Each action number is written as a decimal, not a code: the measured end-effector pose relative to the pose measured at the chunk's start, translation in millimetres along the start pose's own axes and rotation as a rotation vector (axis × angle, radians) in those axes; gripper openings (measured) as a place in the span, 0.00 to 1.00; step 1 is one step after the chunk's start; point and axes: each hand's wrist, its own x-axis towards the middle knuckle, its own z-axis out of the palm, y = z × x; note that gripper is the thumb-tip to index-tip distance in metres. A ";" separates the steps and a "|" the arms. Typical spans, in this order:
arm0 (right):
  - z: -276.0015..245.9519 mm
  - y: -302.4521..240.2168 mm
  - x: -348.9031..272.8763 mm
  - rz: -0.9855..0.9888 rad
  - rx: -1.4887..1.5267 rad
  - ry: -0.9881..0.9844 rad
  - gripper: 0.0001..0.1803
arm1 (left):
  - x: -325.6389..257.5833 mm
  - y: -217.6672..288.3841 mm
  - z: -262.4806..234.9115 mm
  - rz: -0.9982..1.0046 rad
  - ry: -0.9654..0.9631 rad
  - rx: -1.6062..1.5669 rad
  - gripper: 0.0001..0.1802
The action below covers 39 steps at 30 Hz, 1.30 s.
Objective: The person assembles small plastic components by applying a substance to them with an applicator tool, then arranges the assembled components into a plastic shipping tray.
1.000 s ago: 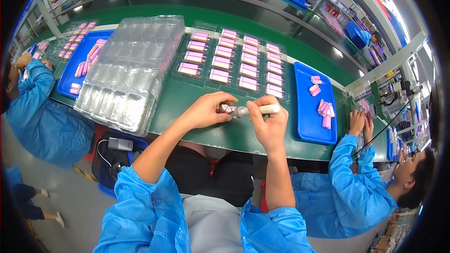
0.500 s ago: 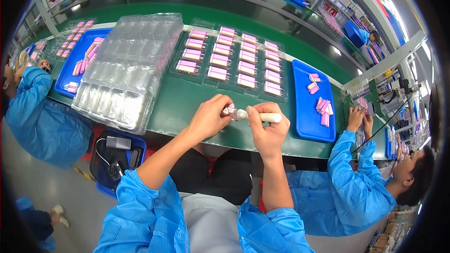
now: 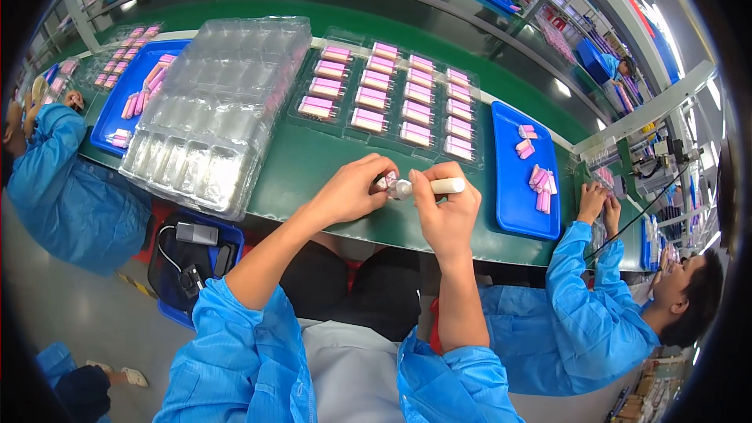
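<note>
Over the near edge of the green table, my left hand [image 3: 356,188] is closed on a small pink-and-white block [image 3: 384,182], mostly covered by the fingers. My right hand [image 3: 450,219] grips a white-handled tool [image 3: 448,186] between thumb and fingers. The tool's pale, shiny head [image 3: 402,189] meets or nearly meets the block; contact cannot be made out. Beyond both hands lies a clear plastic tray [image 3: 356,139] with rows of pink-and-white blocks [image 3: 371,98], several with thin prongs or wires at one end.
Left of the tray rises a stack of clear moulded trays [image 3: 211,117]. Blue trays with loose blocks lie at right [image 3: 517,215] and far left [image 3: 110,127]. Co-workers in blue sit at both sides; one's hands [image 3: 599,205] are near the right tray. Below the table stands a blue bin [image 3: 176,315].
My right hand has turned slightly, and the tool's handle now shows shorter and tipped up a little. The left hand keeps hold of the block. The view has shifted slightly.
</note>
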 end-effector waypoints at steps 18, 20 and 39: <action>10.6 -7.5 -18.2 -0.075 0.030 0.105 0.10 | -11.5 -4.4 39.4 0.030 0.370 0.122 0.21; 12.7 -8.5 -18.4 -0.046 0.009 0.083 0.11 | -11.8 -4.2 37.7 0.033 0.365 0.113 0.21; -18.7 40.6 -49.3 0.321 0.585 0.387 0.07 | 30.2 -2.5 -10.9 -0.304 0.189 -1.208 0.18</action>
